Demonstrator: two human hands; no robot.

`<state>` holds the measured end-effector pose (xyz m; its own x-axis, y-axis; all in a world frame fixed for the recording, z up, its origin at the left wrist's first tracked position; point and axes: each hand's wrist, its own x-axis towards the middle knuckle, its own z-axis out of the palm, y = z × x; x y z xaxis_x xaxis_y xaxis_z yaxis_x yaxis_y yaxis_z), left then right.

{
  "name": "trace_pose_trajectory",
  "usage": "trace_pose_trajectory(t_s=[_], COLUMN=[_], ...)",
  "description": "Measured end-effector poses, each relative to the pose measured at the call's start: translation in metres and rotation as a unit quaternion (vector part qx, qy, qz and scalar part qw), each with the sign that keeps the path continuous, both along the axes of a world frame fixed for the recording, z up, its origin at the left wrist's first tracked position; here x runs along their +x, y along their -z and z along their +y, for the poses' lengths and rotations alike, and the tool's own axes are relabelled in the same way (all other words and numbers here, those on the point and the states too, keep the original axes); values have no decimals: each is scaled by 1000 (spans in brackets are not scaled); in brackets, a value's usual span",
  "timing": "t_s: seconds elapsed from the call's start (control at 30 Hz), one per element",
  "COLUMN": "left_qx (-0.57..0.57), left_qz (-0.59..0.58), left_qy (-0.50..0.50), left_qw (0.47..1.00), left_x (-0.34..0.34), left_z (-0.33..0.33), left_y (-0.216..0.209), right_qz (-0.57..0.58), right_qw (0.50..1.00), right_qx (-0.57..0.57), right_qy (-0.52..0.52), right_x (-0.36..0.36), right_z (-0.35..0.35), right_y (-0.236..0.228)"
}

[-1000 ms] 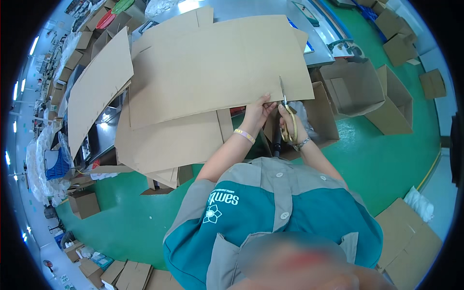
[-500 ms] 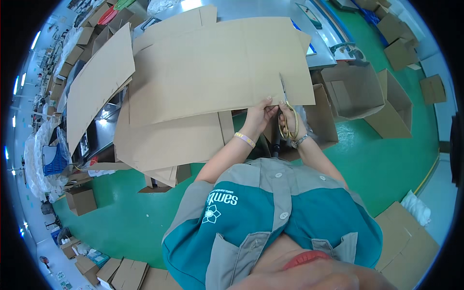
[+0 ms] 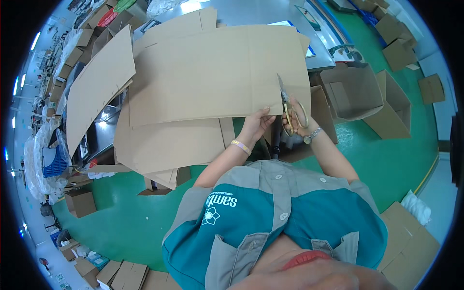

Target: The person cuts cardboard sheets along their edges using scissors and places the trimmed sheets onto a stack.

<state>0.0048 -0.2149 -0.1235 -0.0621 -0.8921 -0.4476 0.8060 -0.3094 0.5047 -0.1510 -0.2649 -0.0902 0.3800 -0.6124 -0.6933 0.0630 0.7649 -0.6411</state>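
Observation:
A large flat cardboard sheet (image 3: pixel 203 72) lies over other cardboard on the table. My left hand (image 3: pixel 258 123) pinches its near edge, just left of the scissors. In my right hand (image 3: pixel 300 113) are scissors (image 3: pixel 288 104) with gold-coloured handles, my fingers through the loops. Their blades point away from me over the sheet near its right end, one blade showing on top. Whether a cut runs along the blades is hard to make out. Beneath the sheet, more cardboard pieces (image 3: pixel 169 145) stick out toward me.
A bent cardboard panel (image 3: pixel 99 87) stands at the left of the table. Open cardboard boxes (image 3: pixel 350 92) sit on the green floor at the right, one close beside my right hand. The metal table (image 3: pixel 263 12) extends behind the sheet. Flattened cardboard (image 3: pixel 406 241) lies at the lower right.
The sheet's near edge has come toward me with my left hand. My right hand has shifted right and slightly nearer, and the scissor handles have spread apart.

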Motion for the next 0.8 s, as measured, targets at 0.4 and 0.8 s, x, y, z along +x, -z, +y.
trace_pose_trajectory(t_s=[0.4, 0.8], left_qx=[-48, -32], left_qz=[-9, -23], left_qy=[14, -2], left_qw=[999, 999], left_x=[-4, -7], left_z=[2, 5], left_y=[-7, -14], right_qz=[93, 54], right_qw=[973, 974], right_qx=[-210, -221], right_qy=[32, 15], right_x=[27, 31], right_z=[19, -3], right_y=[14, 15])
